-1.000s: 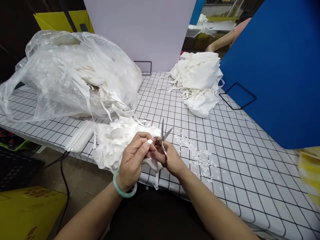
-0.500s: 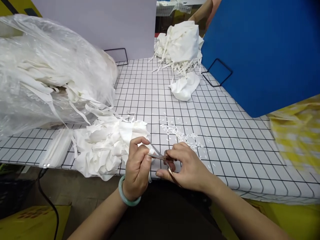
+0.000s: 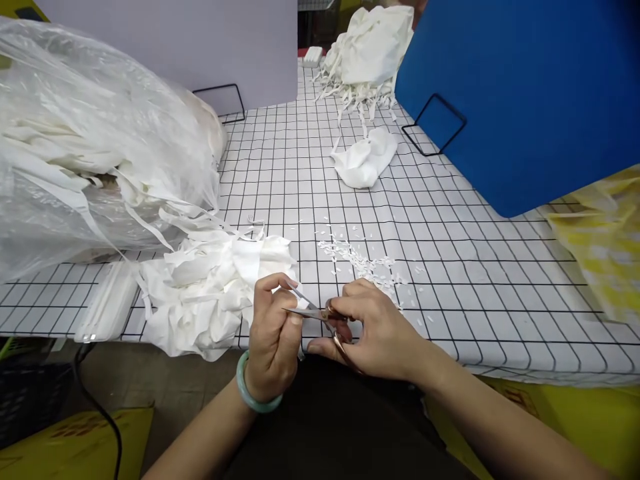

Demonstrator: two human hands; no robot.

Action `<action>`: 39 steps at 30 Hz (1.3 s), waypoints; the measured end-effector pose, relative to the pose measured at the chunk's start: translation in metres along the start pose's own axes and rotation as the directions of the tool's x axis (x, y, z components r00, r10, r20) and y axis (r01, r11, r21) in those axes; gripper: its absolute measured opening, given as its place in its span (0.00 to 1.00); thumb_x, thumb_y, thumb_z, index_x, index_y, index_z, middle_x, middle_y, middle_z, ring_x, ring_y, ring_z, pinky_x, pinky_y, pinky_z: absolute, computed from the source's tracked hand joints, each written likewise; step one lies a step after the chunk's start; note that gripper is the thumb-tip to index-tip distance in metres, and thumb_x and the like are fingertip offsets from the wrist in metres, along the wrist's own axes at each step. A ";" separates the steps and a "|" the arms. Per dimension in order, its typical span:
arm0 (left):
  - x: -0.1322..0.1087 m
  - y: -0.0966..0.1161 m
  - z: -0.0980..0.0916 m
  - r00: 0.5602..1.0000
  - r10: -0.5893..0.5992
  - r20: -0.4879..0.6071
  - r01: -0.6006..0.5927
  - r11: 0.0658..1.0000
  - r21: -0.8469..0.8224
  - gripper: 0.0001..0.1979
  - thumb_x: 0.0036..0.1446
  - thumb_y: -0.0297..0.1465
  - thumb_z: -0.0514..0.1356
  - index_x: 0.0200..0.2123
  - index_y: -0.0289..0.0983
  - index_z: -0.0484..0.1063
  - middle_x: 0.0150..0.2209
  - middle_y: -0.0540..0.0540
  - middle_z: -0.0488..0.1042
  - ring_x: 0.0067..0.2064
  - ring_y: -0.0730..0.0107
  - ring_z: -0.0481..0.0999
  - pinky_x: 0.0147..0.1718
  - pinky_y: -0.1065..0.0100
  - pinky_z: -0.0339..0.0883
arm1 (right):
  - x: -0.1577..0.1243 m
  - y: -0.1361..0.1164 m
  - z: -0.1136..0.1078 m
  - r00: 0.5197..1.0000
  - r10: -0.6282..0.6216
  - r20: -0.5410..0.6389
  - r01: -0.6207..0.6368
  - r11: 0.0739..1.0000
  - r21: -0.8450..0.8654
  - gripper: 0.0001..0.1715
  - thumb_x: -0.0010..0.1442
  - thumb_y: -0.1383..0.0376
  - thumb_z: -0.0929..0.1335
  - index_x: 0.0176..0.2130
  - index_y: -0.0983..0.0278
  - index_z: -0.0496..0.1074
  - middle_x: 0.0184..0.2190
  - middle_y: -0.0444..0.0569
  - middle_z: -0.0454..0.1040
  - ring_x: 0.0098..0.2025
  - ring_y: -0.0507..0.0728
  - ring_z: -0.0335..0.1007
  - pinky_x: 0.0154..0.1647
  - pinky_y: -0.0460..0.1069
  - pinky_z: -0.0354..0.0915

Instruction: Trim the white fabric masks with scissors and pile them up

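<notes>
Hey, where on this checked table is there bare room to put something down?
Widest bare patch: middle of the table, between the plastic bag, the small white cloth and the scraps. Another on the right, between scraps, blue board and yellow bag. Crowded at the near edge: cloth heap, left hand, right hand with scissors.

- We see bright, even light from above, with faint, soft shadows.
- The plastic bag (image 3: 75,133) gives us mild glare.
- The yellow cloth (image 3: 600,240) at our right edge is blurred.
- The table (image 3: 500,293) grid lines bend near the edges.
</notes>
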State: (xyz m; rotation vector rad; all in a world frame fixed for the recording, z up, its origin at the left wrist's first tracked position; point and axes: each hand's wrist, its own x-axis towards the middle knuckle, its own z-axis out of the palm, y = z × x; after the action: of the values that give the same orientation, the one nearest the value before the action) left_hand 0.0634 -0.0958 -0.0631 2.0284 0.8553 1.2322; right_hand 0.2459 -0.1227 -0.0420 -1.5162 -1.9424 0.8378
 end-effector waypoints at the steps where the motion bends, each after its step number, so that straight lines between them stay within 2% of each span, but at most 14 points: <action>1: 0.000 0.000 0.000 1.000 0.003 0.000 -0.003 1.000 0.007 0.12 0.69 0.24 0.47 0.37 0.38 0.69 0.36 0.42 0.68 0.51 0.57 0.65 0.49 0.54 0.65 | 0.000 0.000 0.000 1.000 0.001 0.001 -0.001 1.000 0.001 0.34 0.55 0.41 0.72 0.18 0.61 0.60 0.17 0.43 0.65 0.25 0.53 0.62 0.37 0.53 0.60; 6: -0.002 -0.001 0.001 1.000 0.018 0.007 -0.018 1.000 0.019 0.11 0.69 0.25 0.47 0.39 0.39 0.68 0.36 0.43 0.68 0.51 0.56 0.66 0.49 0.54 0.64 | -0.001 0.000 0.001 1.000 -0.009 -0.015 0.009 1.000 0.000 0.34 0.56 0.40 0.71 0.18 0.61 0.60 0.17 0.43 0.65 0.24 0.53 0.61 0.36 0.53 0.60; 10: -0.004 -0.002 0.001 1.000 -0.007 0.018 0.006 1.000 0.027 0.12 0.69 0.25 0.47 0.35 0.39 0.68 0.33 0.42 0.68 0.52 0.55 0.66 0.49 0.53 0.64 | -0.002 0.000 0.002 1.000 -0.005 -0.015 0.005 1.000 -0.005 0.35 0.56 0.40 0.71 0.18 0.61 0.59 0.16 0.43 0.65 0.24 0.53 0.61 0.35 0.52 0.60; 16: -0.005 -0.005 0.004 1.000 0.006 0.024 -0.007 1.000 0.025 0.11 0.68 0.24 0.48 0.36 0.38 0.68 0.36 0.42 0.69 0.51 0.56 0.66 0.49 0.53 0.65 | -0.006 0.005 0.004 0.999 0.004 -0.043 -0.004 1.000 -0.004 0.33 0.57 0.41 0.71 0.18 0.61 0.63 0.16 0.43 0.65 0.23 0.52 0.61 0.34 0.51 0.59; 21: 0.006 -0.003 0.017 0.994 0.024 0.105 -0.023 1.000 -0.010 0.12 0.68 0.24 0.48 0.33 0.38 0.67 0.36 0.42 0.67 0.49 0.57 0.67 0.45 0.56 0.66 | -0.020 0.018 0.001 0.992 0.047 -0.120 -0.051 0.998 -0.037 0.34 0.58 0.40 0.69 0.18 0.62 0.63 0.15 0.43 0.63 0.22 0.52 0.59 0.31 0.50 0.58; 25: 0.018 -0.004 0.038 0.970 0.064 0.234 -0.046 0.996 -0.082 0.12 0.68 0.25 0.48 0.33 0.38 0.68 0.35 0.42 0.67 0.50 0.56 0.68 0.45 0.57 0.67 | -0.040 0.035 0.000 0.967 0.156 -0.203 -0.163 0.986 -0.019 0.37 0.58 0.39 0.69 0.16 0.62 0.60 0.14 0.42 0.62 0.21 0.51 0.56 0.29 0.49 0.58; 27: 0.022 -0.007 0.051 0.959 0.053 0.279 -0.017 0.991 -0.131 0.12 0.69 0.26 0.48 0.34 0.38 0.69 0.35 0.42 0.68 0.51 0.56 0.68 0.46 0.57 0.67 | -0.050 0.044 0.001 0.944 0.257 -0.208 -0.251 0.966 0.055 0.38 0.57 0.39 0.70 0.16 0.62 0.58 0.14 0.41 0.60 0.21 0.50 0.54 0.27 0.48 0.56; 29: 0.025 -0.010 0.061 0.956 0.016 0.293 0.036 0.984 -0.172 0.13 0.69 0.28 0.49 0.34 0.38 0.69 0.34 0.43 0.68 0.52 0.56 0.67 0.47 0.57 0.67 | -0.058 0.051 0.002 0.897 0.418 -0.146 -0.383 0.898 0.215 0.38 0.55 0.38 0.71 0.16 0.62 0.58 0.14 0.41 0.60 0.21 0.50 0.55 0.24 0.48 0.55; 31: 0.026 -0.011 0.063 0.956 -0.024 0.292 0.086 0.976 -0.202 0.13 0.70 0.29 0.49 0.33 0.39 0.69 0.32 0.43 0.67 0.52 0.56 0.67 0.47 0.57 0.67 | -0.064 0.057 0.001 0.835 0.546 -0.069 -0.489 0.793 0.365 0.33 0.53 0.38 0.71 0.21 0.62 0.64 0.17 0.41 0.63 0.21 0.51 0.58 0.23 0.47 0.57; 33: 0.025 -0.008 0.055 0.954 -0.065 0.292 0.132 0.967 -0.216 0.13 0.70 0.29 0.50 0.33 0.39 0.70 0.33 0.43 0.67 0.52 0.56 0.67 0.47 0.58 0.67 | -0.066 0.061 -0.004 0.818 0.568 -0.088 -0.487 0.766 0.420 0.29 0.54 0.39 0.71 0.32 0.61 0.71 0.24 0.44 0.70 0.25 0.54 0.64 0.26 0.49 0.63; 35: 0.022 -0.004 0.036 0.950 -0.114 0.291 0.183 0.958 -0.220 0.14 0.70 0.30 0.50 0.33 0.38 0.71 0.37 0.42 0.68 0.51 0.57 0.69 0.47 0.58 0.67 | -0.065 0.064 -0.011 0.842 0.509 -0.180 -0.413 0.822 0.392 0.28 0.56 0.41 0.72 0.43 0.59 0.71 0.38 0.50 0.76 0.35 0.58 0.70 0.36 0.53 0.69; 36: 0.020 -0.002 0.023 0.951 -0.142 0.276 0.207 0.952 -0.225 0.14 0.70 0.30 0.51 0.32 0.38 0.71 0.39 0.41 0.69 0.49 0.58 0.69 0.46 0.58 0.68 | -0.062 0.065 -0.014 0.847 0.486 -0.214 -0.389 0.842 0.375 0.28 0.56 0.43 0.72 0.46 0.58 0.69 0.46 0.53 0.76 0.41 0.61 0.72 0.42 0.56 0.70; 37: 0.016 -0.001 0.010 0.956 -0.168 0.241 0.225 0.945 -0.236 0.14 0.69 0.31 0.51 0.31 0.38 0.71 0.41 0.41 0.69 0.48 0.58 0.70 0.46 0.59 0.68 | -0.058 0.065 -0.016 0.846 0.482 -0.227 -0.384 0.848 0.365 0.27 0.56 0.44 0.72 0.47 0.57 0.68 0.52 0.54 0.74 0.47 0.64 0.72 0.48 0.60 0.69; 39: 0.007 0.000 -0.015 0.969 -0.220 0.113 0.242 0.937 -0.252 0.15 0.69 0.33 0.53 0.29 0.38 0.70 0.43 0.42 0.69 0.48 0.59 0.69 0.46 0.59 0.67 | -0.044 0.060 -0.013 0.839 0.509 -0.192 -0.419 0.830 0.367 0.25 0.56 0.45 0.73 0.44 0.57 0.67 0.56 0.55 0.72 0.54 0.68 0.70 0.55 0.66 0.66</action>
State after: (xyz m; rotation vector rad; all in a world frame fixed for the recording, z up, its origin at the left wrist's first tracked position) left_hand 0.0518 -0.0880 -0.0541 1.7012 0.8156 1.0610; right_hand 0.3040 -0.1529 -0.0802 -1.8243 -1.1722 1.0074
